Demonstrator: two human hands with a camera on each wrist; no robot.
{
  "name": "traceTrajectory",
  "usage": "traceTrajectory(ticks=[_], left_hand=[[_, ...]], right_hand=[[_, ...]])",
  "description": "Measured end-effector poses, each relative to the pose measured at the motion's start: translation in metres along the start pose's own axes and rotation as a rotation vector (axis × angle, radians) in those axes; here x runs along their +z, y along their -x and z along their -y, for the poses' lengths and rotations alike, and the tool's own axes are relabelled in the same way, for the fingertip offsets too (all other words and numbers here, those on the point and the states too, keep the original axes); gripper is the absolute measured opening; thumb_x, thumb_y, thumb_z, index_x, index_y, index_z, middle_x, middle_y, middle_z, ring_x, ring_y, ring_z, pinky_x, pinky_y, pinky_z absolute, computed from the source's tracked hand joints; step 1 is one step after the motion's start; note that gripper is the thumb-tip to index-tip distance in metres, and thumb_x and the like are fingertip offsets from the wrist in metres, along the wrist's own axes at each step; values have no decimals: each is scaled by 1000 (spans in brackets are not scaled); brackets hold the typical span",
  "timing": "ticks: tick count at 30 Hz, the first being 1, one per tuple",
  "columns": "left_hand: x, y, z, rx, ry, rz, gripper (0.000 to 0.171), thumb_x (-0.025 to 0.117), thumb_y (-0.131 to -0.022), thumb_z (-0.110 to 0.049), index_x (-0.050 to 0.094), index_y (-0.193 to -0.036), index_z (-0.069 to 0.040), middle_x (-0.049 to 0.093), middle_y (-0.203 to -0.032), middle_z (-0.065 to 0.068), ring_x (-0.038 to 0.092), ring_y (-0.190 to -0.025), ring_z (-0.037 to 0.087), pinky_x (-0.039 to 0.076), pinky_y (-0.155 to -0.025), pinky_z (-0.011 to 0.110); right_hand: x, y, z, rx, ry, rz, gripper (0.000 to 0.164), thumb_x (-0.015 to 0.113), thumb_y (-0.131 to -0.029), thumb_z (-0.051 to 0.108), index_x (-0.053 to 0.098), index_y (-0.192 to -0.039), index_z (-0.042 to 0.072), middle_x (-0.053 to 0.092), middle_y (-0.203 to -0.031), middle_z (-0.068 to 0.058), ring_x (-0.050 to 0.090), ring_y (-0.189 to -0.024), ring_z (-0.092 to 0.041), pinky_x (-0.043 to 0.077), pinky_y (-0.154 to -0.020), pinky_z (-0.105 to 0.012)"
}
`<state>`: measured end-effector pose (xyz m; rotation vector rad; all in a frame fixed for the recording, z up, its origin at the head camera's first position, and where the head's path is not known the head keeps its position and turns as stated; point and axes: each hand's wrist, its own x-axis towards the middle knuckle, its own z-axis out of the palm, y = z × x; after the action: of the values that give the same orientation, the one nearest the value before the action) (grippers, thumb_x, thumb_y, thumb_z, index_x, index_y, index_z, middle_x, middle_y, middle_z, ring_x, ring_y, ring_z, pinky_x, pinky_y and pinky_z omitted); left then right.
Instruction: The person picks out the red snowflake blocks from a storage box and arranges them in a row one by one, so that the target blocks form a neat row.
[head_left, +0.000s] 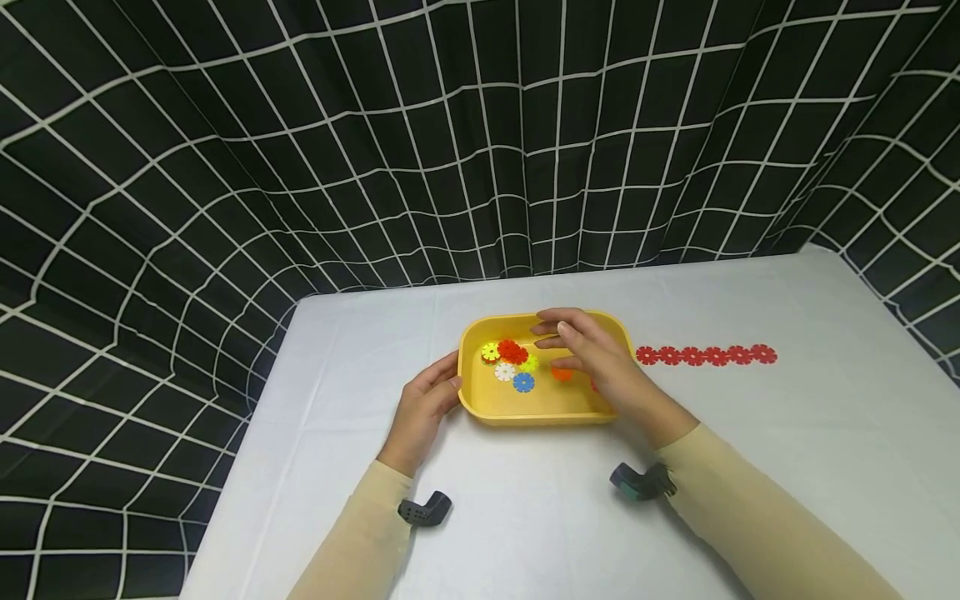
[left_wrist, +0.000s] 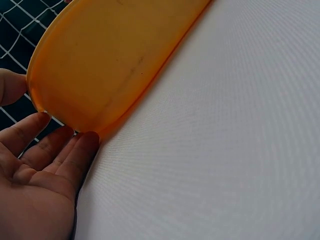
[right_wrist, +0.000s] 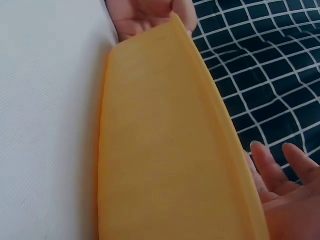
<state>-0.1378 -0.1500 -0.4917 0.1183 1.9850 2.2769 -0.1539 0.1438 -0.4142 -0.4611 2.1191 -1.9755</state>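
A yellow tray (head_left: 540, 420) sits on the white-covered table with loose flower-shaped discs inside. Among them are red discs (head_left: 508, 349), a blue disc (head_left: 523, 382), a white disc (head_left: 505, 372) and an orange disc (head_left: 562, 374). My left hand (head_left: 422, 412) holds the tray's left end, thumb at the rim and fingertips against the outer wall (left_wrist: 75, 95). Over the tray's right part is my right hand (head_left: 600, 354), its fingers spread and slightly bent with nothing between them. In the right wrist view its fingers (right_wrist: 270, 167) show beyond the rim.
A straight chain of several joined red discs (head_left: 705, 356) lies on the table right of the tray. The white tablecloth (head_left: 517, 517) stretches around it. Behind stands a black curtain (head_left: 480, 167) with a white grid. Each sleeve carries a dark wrist device (head_left: 425, 509).
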Motion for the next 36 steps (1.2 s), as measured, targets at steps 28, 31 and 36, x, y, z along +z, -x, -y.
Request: traceTrajectory(ticks=[28,31,36], left_hand=[[0,0,-3,-12,12,-5,48,61,-109,-6,56,-157,-1,58,-157,15,58,-141,28,55,-108,38],[1,0,-4,-10,18,2,49,61,-109,-6,55,-157,0,56,-157,17,57,-142,30,55,-109,38],[1,0,-4,-10,20,7,50,60,-109,-6,54,-158,1,56,-158,18,57,-141,31,55,-109,38]], right_hand=[[29,-51,-8,317,105,1,66,65,-104,63,57,-152,18,57,-150,-7,52,-138,-32,40,-121,-56],[30,-56,-12,326,141,15,66,70,-103,57,56,-153,16,59,-149,-7,53,-136,-31,40,-122,-54],[30,-62,-24,278,184,54,59,77,-104,30,55,-153,5,62,-148,-14,57,-134,-33,43,-120,-50]])
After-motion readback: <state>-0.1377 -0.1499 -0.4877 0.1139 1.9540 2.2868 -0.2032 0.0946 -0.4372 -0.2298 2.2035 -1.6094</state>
